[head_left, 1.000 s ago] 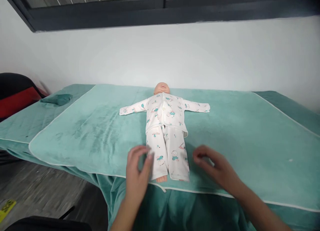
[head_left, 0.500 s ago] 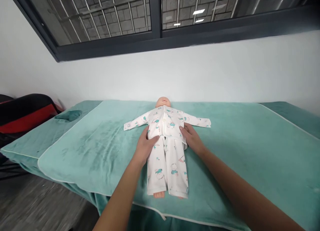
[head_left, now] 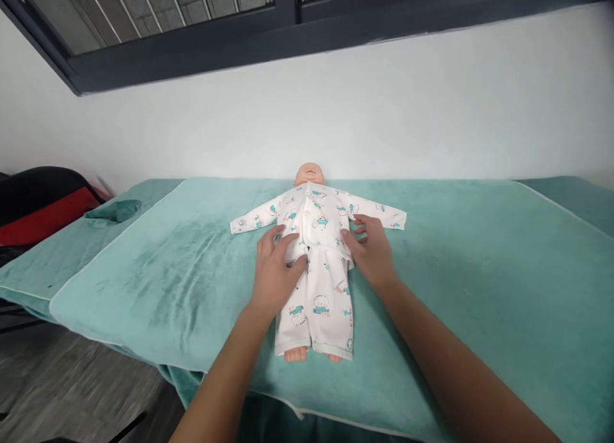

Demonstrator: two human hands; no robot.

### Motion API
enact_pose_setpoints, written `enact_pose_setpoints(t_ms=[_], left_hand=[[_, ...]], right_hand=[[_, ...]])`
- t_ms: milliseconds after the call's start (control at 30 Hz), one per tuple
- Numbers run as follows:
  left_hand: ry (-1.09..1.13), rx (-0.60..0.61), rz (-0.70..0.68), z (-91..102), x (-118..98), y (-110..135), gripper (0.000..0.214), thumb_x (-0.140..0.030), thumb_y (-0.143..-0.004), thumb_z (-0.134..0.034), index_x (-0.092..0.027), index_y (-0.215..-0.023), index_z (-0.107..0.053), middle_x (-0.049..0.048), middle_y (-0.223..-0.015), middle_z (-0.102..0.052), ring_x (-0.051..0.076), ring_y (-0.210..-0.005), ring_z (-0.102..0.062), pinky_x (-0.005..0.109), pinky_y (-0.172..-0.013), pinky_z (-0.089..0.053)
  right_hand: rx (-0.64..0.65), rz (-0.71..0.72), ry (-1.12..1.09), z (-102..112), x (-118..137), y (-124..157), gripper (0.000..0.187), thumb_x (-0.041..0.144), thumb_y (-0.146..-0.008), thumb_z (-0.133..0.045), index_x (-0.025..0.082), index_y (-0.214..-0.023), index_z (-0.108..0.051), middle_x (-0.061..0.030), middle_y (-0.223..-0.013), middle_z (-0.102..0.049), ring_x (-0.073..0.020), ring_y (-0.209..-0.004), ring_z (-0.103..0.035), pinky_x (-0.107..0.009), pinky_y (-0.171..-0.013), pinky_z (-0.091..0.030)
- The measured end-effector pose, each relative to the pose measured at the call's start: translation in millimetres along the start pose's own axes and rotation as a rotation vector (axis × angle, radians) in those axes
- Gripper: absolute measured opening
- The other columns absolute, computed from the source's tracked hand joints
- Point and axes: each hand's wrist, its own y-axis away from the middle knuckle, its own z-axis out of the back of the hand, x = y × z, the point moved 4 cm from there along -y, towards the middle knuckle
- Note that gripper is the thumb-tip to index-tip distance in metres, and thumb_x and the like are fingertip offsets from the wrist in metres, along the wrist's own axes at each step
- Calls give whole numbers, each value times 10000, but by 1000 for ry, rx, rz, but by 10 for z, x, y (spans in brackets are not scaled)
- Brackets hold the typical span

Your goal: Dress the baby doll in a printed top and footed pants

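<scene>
A baby doll [head_left: 309, 172] lies on its back, head toward the wall and feet toward me, arms spread. It wears a white printed pajama top [head_left: 321, 216] and matching pajama pants [head_left: 326, 302]; its toes show below the cuffs. My left hand [head_left: 277, 267] is over the doll's hip and the top's lower edge, fingers spread and curved, holding nothing. At the other side, my right hand [head_left: 371, 248] is beside the waist, its fingers bent and apart, with the thumb near the top's side. Whether either hand touches the cloth I cannot tell.
A green velvety cover [head_left: 460, 283] with pale piping spreads over the bed, which has a face hole [head_left: 114, 211] at its left end. Behind are a white wall [head_left: 201, 130] and a dark window frame [head_left: 192, 46]. A black and red chair [head_left: 48, 213] stands at left.
Both hands have loosened from the doll's sides, and their fingers have come apart. My view has tipped down, so less of the window shows. The doll's pose looks the same.
</scene>
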Motion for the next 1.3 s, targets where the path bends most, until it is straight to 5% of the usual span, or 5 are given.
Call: enact_pose_setpoints(t_ms=[233, 667, 867, 1133, 1300], left_hand=[[-315, -25, -140, -108, -187, -115, 214, -149, -877, -590, -210, -1070, -658, 141, -1329, -539, 335, -1262, -496, 522, -992, -481], [-247, -158, -302, -53, -195, -1, 136, -183, -958, -529, -211, -963, -662, 73, -1049, -662, 225, -1007, -568, 370, -872, -467], [-274, -72, -232, -56, -213, 46, 146, -233, -962, -552, -202, -867, -659, 41, -870, -668, 203, -855, -562, 350, -787, -410], [-59, -119, 21, 257, -34, 477, 187, -236, -985, -508, -189, -846, -625, 32, -844, -645, 169, -823, -596, 296, -754, -476], [-140, -136, 12, 821, -45, 1666, 112, -178, -966, -523, -212, -919, -619, 17, -792, -647, 143, -720, -620, 250, -673, -502]], right_hand=[[286, 615, 242, -162, 698, 90, 215, 271, -924, -591, 246, -1130, -647, -73, -1142, -650, -248, -1063, -585, -426, -935, -460], [111, 562, 176, -231, 703, 18, 186, 238, -972, -477, 229, -927, -657, -56, -878, -657, -215, -867, -587, -364, -803, -465], [292, 678, 233, -288, 768, 93, 267, 289, -988, -471, 222, -793, -642, -45, -785, -656, -195, -804, -581, -352, -772, -426], [267, 312, 1, -103, 505, 20, 501, 448, -966, -489, 213, -530, -414, 24, -509, -418, -118, -516, -374, -289, -547, -295], [233, -54, -150, -74, 204, -87, 445, 486, -910, -542, 211, -563, -502, 22, -533, -487, -126, -533, -432, -279, -551, -340]])
